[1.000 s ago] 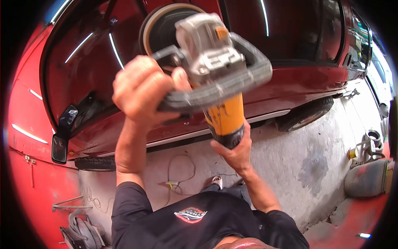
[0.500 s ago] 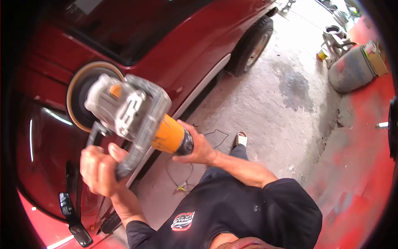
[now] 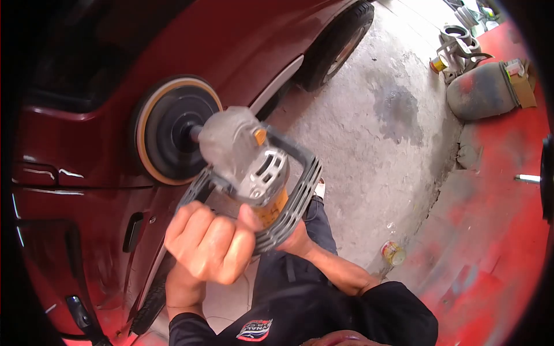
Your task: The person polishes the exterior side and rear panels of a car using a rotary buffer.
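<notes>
A polisher with a grey head, orange body and black loop handle is between my hands. Its round pad, dark with an orange rim, lies against the dark red car; whether it spins I cannot tell. My left hand is closed around the loop handle's near left part, thumb toward the orange body. Lower right, my right hand wraps the rear of the polisher, its fingers mostly hidden behind the handle.
A car wheel stands at the top, and a door handle is left of my hands. On the concrete floor is a can. A grey drum lies by the red-stained wall. A cable trails near my legs.
The polisher and both hands have moved right in view, and the tool has turned so its body points more downward. The view has shifted too, bringing the floor can into sight.
</notes>
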Motion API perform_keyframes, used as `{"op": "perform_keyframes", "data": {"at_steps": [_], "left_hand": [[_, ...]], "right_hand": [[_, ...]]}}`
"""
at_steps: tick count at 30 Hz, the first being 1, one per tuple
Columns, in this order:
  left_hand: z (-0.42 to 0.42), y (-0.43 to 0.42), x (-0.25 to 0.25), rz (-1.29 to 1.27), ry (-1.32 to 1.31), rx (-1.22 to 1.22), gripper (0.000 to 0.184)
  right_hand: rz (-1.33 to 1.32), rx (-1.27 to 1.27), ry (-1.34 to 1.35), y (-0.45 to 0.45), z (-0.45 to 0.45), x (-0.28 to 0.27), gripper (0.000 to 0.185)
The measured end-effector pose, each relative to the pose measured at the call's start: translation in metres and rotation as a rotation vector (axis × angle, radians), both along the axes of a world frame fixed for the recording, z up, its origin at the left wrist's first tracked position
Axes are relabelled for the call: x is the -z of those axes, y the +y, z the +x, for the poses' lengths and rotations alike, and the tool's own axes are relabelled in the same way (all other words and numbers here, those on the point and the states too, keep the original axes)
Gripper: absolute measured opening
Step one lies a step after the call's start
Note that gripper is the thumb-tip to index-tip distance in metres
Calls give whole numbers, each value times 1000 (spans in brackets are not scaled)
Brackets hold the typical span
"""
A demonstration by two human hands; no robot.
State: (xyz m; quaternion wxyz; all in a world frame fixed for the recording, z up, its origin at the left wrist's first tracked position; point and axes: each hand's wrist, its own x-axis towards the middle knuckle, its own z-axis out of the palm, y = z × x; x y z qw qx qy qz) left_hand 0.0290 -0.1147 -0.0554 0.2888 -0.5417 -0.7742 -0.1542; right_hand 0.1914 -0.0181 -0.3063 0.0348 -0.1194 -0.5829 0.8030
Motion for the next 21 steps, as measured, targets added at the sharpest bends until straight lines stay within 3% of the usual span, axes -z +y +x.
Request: {"op": "perform_keyframes", "data": {"at_steps": [1,4,8,14,16,20,21], "left_hand": [[-6,12,0,-15,-10,5,35],[-31,51,6,66,41,96,19],[-66,108,9,98,111,182,26],[-109,193,17,192,169,212,25],[-112,202,20,186,125,230,23],[-96,173,25,132,126,178,24],[-85,157,24,72,109,142,23]], "right_hand": [[81,-37,8,9,-5,10,107],[-48,15,-43,35,-14,-1,107],[-69,160,-28,74,-46,-25,105],[-139,257,-105,123,-85,-16,81],[-91,217,-226,135,-87,-8,77],[-152,261,-78,113,-76,-2,72],[-55,214,-48,108,-71,-10,76]]}}
